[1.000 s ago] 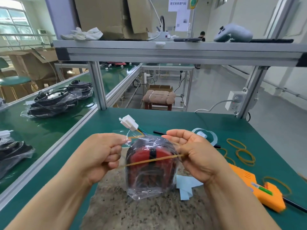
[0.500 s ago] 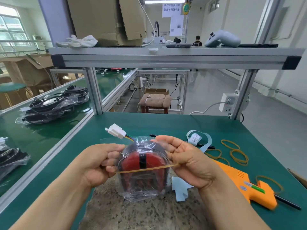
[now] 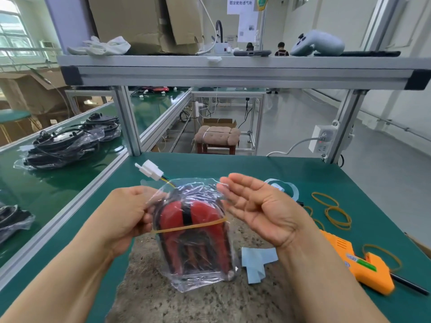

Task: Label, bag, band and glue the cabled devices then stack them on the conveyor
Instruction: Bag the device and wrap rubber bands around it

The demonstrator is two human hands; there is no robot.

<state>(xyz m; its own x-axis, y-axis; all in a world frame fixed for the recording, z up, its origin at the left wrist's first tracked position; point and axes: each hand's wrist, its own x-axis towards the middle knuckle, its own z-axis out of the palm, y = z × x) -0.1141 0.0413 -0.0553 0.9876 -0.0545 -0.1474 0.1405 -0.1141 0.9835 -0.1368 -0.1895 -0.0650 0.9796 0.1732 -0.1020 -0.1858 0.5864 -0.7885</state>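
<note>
A red and black cabled device [image 3: 198, 238] in a clear plastic bag stands upright on a speckled stone slab [image 3: 186, 297]. A tan rubber band [image 3: 189, 227] crosses its front. A white connector [image 3: 149, 170] sticks out of the bag's top. My left hand [image 3: 130, 217] grips the bag's left side and the band's left end. My right hand [image 3: 258, 208] hovers just right of the bag, palm up, fingers straight, holding nothing.
An orange glue gun [image 3: 363, 269] lies at the right, loose rubber bands [image 3: 333, 210] behind it. Blue paper scraps [image 3: 256, 262] lie by the bag. A label roll [image 3: 282, 187] sits behind my right hand. Bagged devices [image 3: 63, 145] are piled on the green conveyor [image 3: 46, 194] to the left.
My right hand has let go of the rubber band and opened; the band now sits around the bagged device. My left hand keeps its grip.
</note>
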